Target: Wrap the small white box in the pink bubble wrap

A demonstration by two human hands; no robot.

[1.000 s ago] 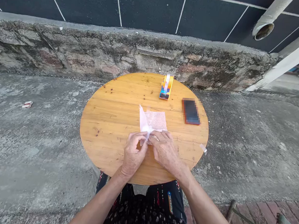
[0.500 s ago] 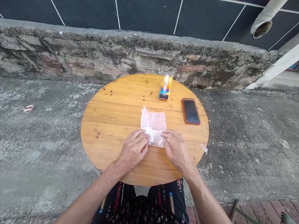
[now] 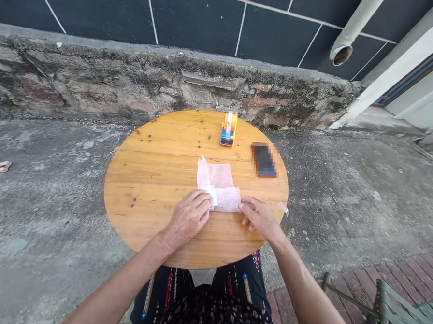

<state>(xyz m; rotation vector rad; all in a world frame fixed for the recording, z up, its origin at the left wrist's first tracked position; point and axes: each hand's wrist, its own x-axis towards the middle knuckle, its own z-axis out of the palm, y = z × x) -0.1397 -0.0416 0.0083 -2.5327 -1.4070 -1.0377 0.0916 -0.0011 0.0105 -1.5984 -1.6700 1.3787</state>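
A sheet of pinkish bubble wrap (image 3: 221, 174) lies on the round wooden table in front of me, its near part folded over and its left end standing up a little. At the left of the fold, the fingers of my left hand (image 3: 189, 214) are closed on the wrap. Beside them shows a small whitish piece (image 3: 212, 194); what it is I cannot make out. My right hand (image 3: 260, 217) pinches the right edge of the folded part between thumb and forefinger, with its other fingers curled below.
Behind the wrap stands a yellow and blue tape dispenser (image 3: 229, 130). A phone (image 3: 264, 160) in a red case lies to the right. A short strip of clear tape (image 3: 283, 208) hangs at the right edge of the wooden table (image 3: 143, 168). A green chair (image 3: 393, 306) stands lower right.
My right hand has slid outward to the right edge of the folded wrap, so more of the fold shows. My left hand stays on its left side. The view has turned slightly right.
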